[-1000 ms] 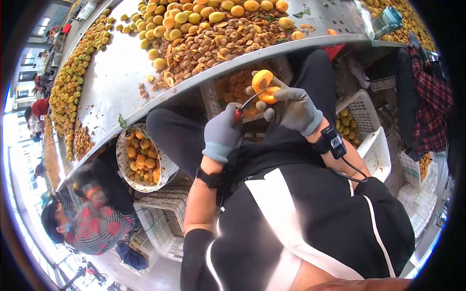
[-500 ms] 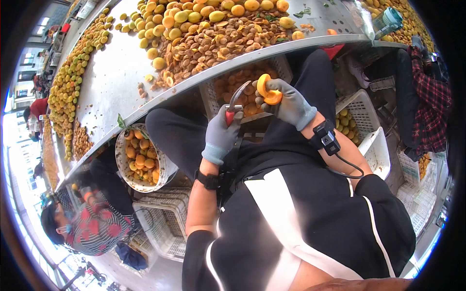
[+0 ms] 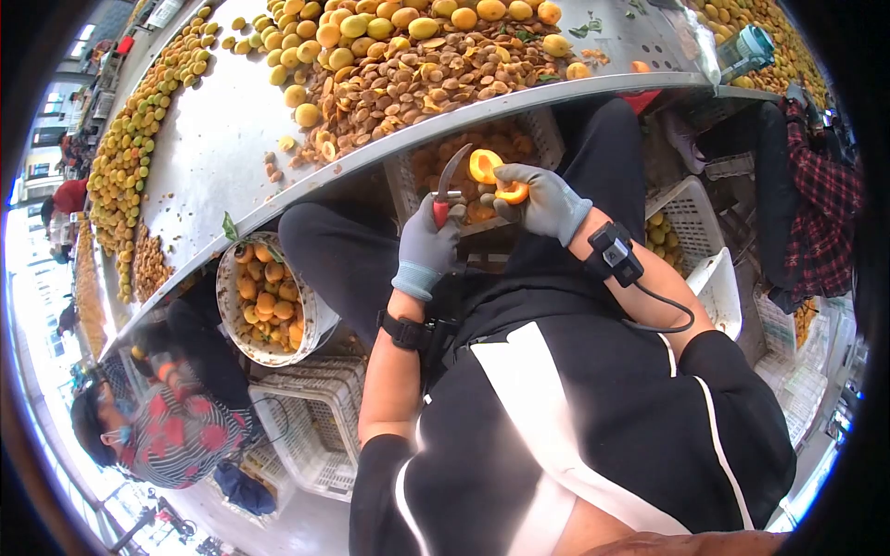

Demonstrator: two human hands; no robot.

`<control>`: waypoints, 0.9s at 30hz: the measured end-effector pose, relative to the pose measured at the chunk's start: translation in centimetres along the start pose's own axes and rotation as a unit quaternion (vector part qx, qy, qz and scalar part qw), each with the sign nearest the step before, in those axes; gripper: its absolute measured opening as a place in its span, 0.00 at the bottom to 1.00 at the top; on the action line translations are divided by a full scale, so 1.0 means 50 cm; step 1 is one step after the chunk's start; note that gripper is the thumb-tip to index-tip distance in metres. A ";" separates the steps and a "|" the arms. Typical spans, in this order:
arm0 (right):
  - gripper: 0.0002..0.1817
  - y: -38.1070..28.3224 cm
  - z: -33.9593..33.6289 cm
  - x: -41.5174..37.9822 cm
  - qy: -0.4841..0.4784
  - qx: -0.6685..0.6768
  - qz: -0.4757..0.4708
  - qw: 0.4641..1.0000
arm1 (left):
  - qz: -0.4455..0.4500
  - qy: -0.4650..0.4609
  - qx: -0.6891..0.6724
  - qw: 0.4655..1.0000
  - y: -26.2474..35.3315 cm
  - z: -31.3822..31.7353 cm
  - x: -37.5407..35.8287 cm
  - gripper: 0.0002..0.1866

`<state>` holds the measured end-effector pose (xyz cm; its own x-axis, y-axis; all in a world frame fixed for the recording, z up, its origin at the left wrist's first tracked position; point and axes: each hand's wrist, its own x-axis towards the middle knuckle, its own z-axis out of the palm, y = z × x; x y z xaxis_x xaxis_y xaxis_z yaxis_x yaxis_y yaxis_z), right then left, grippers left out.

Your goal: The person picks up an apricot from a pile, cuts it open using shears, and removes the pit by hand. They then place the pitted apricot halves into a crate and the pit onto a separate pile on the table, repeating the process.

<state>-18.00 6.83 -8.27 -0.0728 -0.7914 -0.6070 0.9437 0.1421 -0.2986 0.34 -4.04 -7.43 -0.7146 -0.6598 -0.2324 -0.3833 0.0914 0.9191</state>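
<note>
Cut orange fruit, smooth and glossy (image 3: 484, 167): head view, above the white lattice plastic crate (image 3: 550, 139); its hollow shows more openly than in the earlier frame.
Right hand, grey glove (image 3: 556, 206): fingers pinching the fruit.
Left hand, grey glove (image 3: 426, 243): fingers wrapped round the red-handled, curved metal knife (image 3: 452, 174), apart from the fruit.
Metal table (image 3: 215, 120): smooth, bearing rough brown pieces (image 3: 408, 88).

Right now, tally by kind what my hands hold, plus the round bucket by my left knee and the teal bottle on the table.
Knife, left hand: 1
Fruit halves, right hand: 2
Round bucket: 1
Teal bottle: 1
Total: 5
</note>
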 end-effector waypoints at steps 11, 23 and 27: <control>0.09 0.014 -0.029 0.047 0.128 -0.049 0.018 0.990 | -0.063 -0.006 -0.139 0.988 0.006 0.000 0.005 0.08; 0.14 -0.008 -0.018 0.084 0.081 -0.299 -0.139 0.941 | -0.082 -0.005 -0.175 0.981 -0.001 -0.008 0.014 0.08; 0.16 0.015 -0.147 0.213 0.179 -0.536 -0.286 0.774 | -0.129 -0.010 -0.228 0.965 -0.002 -0.009 0.014 0.09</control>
<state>-20.46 2.90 -20.36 -0.6458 -0.7188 -0.2572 -0.0713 0.3922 -0.9171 0.16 -4.88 -7.56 -0.6418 -0.6021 -0.4749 -0.2556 -0.4160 0.8727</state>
